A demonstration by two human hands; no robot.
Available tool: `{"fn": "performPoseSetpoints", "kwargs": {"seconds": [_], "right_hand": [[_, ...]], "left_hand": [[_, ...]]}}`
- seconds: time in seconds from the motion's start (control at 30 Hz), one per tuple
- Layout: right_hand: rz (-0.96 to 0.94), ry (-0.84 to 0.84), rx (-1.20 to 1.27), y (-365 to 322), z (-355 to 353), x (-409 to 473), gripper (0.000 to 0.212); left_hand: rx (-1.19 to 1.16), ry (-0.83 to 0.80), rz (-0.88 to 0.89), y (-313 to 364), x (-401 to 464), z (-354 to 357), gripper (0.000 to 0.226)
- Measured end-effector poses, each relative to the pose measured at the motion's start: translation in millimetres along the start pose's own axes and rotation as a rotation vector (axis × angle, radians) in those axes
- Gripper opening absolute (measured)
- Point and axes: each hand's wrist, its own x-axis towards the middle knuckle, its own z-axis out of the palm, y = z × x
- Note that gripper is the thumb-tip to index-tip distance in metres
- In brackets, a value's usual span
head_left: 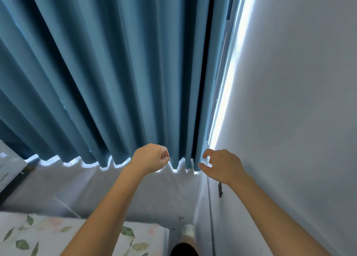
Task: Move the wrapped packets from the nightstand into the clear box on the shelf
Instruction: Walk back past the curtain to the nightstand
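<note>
A bed [38, 234] lay nearest; beyond it both hands were raised at the blue curtain [116, 72], left hand [149, 158] pinching its hem, right hand [222, 165] loosely curled, empty. No packets, nightstand or box showed; the task looked unstarted

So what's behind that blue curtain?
Bright daylight shows along the blue curtain's right edge and under its hem, so likely a window. The fabric covers everything else behind it. Both hands, left hand and right hand, are near its hem.
</note>
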Motion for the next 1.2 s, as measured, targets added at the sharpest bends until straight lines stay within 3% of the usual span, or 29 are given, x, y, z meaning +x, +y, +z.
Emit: {"fn": "performPoseSetpoints", "kwargs": {"seconds": [0.23,0.4,0.63,0.97,1.2], "right_hand": [[-0.078,-0.080,-0.061,17,-9,174,0.039],[-0.200,-0.075,-0.122,1,-22,302,0.039],[-0.320,-0.173,-0.135,-30,-15,420,0.034],[-0.596,-0.321,-0.150,-136,8,579,0.040],[-0.930,-0.335,-0.197,-256,23,669,0.034]], "left_hand": [[-0.017,-0.038,-0.162,-71,126,-13,0.025],[0.011,0.055,-0.304,-125,202,-43,0.025],[-0.017,0.040,-0.429,-185,261,-68,0.028],[0.016,0.022,-0.707,-297,314,-88,0.037],[0.003,0.078,-0.980,-358,310,-114,0.034]]}}
